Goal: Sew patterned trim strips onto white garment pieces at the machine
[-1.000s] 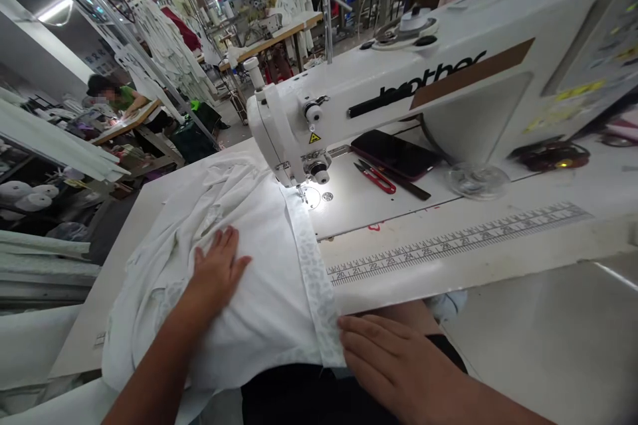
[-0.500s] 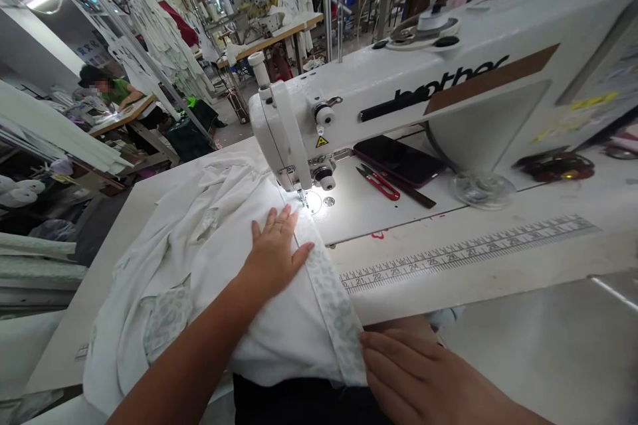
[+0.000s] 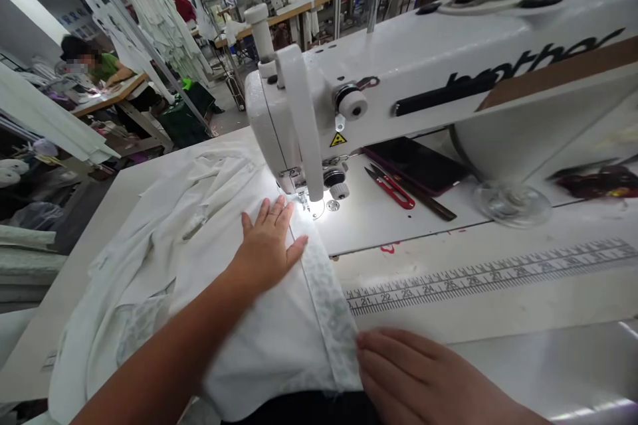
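While the head view looks down on the sewing table (image 3: pixel 399 232), the left hand (image 3: pixel 266 249) lies flat on a white garment (image 3: pixel 259 352), fingers spread, just beside the needle (image 3: pixel 302 199) of a Brother sewing machine (image 3: pixel 423 80). The right hand (image 3: pixel 403 372) has its fingers together on the garment's patterned band (image 3: pixel 329 305); whether they grip it cannot be told. Beyond the table, a dark crate (image 3: pixel 182 126) holds something green. Red thread snips (image 3: pixel 389 189) and a phone (image 3: pixel 413 163) lie under the machine's arm.
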A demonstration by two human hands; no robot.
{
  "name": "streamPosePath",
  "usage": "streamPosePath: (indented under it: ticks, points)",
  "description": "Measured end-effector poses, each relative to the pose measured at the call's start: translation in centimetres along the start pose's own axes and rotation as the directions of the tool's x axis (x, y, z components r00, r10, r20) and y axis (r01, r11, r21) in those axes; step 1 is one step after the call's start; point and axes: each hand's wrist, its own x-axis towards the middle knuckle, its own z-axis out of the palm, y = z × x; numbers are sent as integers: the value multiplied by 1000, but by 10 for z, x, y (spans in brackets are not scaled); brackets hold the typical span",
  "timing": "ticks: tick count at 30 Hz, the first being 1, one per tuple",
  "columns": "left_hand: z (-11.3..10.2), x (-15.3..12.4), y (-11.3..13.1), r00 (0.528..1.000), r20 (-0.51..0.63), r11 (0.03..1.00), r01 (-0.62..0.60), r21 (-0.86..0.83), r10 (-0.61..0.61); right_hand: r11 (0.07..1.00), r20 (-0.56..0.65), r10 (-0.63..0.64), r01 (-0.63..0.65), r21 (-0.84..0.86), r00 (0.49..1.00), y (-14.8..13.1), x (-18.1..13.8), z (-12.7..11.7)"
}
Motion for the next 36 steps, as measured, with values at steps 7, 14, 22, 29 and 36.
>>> streamPosePath:
  ticks: [7,14,22,29,36]
  points:
    - [-3,35,-18,994,-108,999,-30,42,34,993,15,-86,85,85,996,30,19,6]
    - [-2,10,-6,873,-397,952,-305,8,283,995,75,-65,59,86,995,36,2,28]
    - [16,-67,28,686,-340,696,-709,-112,643,998,98,-66,64,17,993,29,-2,19]
    - [11,-65,23,701,-307,720,-691,-67,644,996,174,-90,89,11,981,30,-13,30]
    - [8,-69,25,743,-300,781,-624,13,598,999,81,-54,54,1,995,30,-14,44]
